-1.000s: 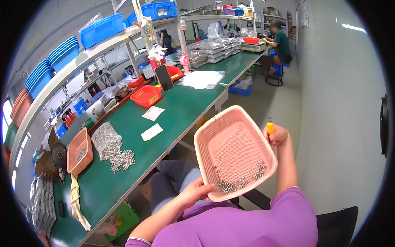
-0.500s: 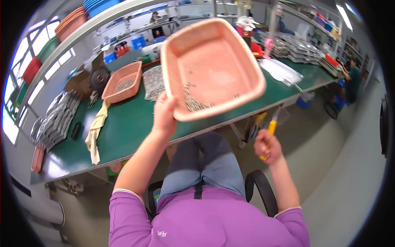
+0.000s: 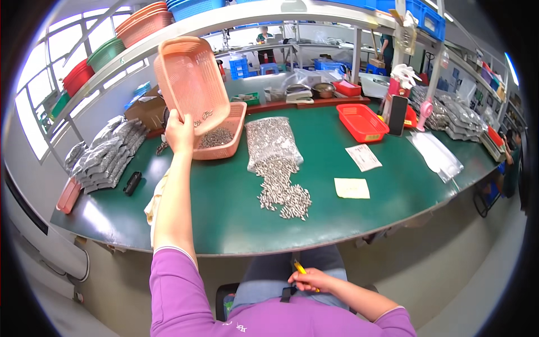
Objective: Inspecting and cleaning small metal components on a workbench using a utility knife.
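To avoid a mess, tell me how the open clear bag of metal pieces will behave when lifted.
The clear bag will probably sag, since its thin film looks crinkled. It is likely heavy for its size, being packed with metal pieces. Lifting may well spill some, as loose ones trail from its near end.

Wide fisheye view from the wearer's head, downward and forward, lap (image 3: 263,276) close below, green table (image 3: 342,224) beyond.

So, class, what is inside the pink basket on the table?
Small metal parts lie heaped in the tabletop basket. The raised pink basket, held in the left hand, covers its far left part; whatever lies there cannot be seen.
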`<state>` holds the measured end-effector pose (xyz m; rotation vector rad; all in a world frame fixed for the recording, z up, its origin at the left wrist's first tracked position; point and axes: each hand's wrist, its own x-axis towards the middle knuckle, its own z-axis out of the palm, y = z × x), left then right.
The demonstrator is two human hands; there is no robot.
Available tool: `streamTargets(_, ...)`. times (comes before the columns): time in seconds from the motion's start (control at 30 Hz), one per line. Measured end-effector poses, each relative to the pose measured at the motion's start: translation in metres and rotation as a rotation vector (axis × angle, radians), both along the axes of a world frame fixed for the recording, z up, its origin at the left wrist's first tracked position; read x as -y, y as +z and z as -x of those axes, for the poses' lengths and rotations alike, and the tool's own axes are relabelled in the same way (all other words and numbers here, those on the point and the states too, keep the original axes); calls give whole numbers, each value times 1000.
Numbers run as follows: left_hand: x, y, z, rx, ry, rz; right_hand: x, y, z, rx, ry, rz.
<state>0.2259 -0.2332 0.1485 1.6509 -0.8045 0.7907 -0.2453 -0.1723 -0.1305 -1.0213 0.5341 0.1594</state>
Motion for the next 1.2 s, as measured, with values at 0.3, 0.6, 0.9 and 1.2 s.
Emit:
streamTargets(0.3, 23, -42, -71, 387, 236, -214, 22, -41, -28, -163, 73, -179)
streamTargets(0.6, 15, -47, -91, 426, 277, -51, 33, -56, -31, -190, -6, -355)
streamTargets(0.9, -29, -43, -95, 12, 302, 230, 26, -49, -30, -165, -25, -300)
streamTargets(1.2, -72, -53, -69, -532, -428, 758, 14, -37, -24, -32, 168, -32)
